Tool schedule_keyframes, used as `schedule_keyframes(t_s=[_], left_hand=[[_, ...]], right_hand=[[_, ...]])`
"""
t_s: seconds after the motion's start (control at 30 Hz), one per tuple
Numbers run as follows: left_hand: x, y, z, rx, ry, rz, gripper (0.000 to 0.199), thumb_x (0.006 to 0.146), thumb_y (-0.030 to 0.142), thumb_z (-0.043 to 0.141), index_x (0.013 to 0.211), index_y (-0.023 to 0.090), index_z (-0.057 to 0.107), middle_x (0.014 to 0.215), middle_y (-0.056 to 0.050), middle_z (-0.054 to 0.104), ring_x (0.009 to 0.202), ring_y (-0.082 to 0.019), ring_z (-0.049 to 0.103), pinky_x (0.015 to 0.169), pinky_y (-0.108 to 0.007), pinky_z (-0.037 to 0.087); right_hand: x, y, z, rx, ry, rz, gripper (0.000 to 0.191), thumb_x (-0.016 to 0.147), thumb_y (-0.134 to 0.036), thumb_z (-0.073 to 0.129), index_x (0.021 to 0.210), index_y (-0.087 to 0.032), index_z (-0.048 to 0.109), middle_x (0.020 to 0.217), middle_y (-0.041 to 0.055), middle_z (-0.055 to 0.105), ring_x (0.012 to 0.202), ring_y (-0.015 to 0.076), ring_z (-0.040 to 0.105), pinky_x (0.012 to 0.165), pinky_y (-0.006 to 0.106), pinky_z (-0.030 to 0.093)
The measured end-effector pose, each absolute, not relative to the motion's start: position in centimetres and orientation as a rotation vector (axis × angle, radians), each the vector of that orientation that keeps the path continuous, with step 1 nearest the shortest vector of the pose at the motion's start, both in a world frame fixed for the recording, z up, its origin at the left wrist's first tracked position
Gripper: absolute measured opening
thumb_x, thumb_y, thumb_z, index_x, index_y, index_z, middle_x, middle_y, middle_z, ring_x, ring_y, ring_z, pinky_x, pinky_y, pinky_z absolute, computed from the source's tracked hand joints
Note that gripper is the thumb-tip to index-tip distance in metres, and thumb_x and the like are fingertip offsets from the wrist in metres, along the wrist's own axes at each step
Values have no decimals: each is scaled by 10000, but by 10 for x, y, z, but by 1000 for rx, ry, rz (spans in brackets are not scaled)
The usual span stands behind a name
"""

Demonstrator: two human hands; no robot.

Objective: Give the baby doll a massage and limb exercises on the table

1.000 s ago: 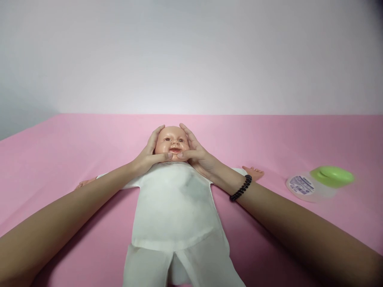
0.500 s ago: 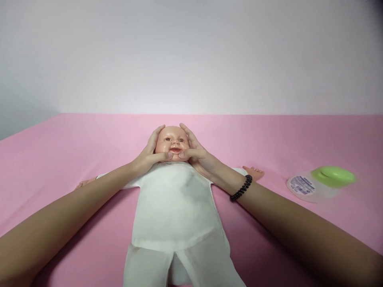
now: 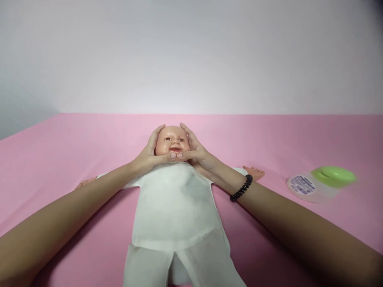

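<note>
A baby doll (image 3: 176, 203) in white cloth clothes lies on its back, its arms spread to both sides. My left hand (image 3: 149, 153) cups one side of the doll's head, fingers along the cheek and temple. On the opposite side my right hand (image 3: 199, 153) cups the head in the same way. Both thumbs lie across the chin just below the mouth, their tips touching or nearly so. The backs of the doll's arms and the sides of its head are partly hidden by my hands and forearms.
A pink cover (image 3: 89, 139) spreads under the doll up to a pale wall (image 3: 191, 56). To the right, beyond my forearm, lies a clear bottle with a green cap (image 3: 333, 176) and a round label. A black coiled band (image 3: 241, 188) circles my right wrist.
My thumbs have slid inward on the doll's chin, so their tips now meet or almost meet. The doll and the bottle stay where they were.
</note>
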State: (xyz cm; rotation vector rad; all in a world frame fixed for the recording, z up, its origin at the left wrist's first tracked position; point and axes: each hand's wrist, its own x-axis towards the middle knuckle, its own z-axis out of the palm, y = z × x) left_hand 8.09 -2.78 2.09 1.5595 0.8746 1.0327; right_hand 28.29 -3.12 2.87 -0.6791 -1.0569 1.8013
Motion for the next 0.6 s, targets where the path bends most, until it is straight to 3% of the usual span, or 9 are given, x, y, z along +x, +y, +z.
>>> schedule_keyframes(t_s=[0.6], left_hand=[[79, -25, 20, 1561, 895, 1024, 1089, 775, 418, 840, 1635, 309, 182, 1715, -128, 226, 1523, -398, 374, 1263, -600, 348]], right_hand=[[281, -31, 28, -652, -1041, 1808, 1150, 639, -27, 758, 1611, -460, 324, 1507, 26, 549, 1269, 234, 658, 1119, 430, 562]])
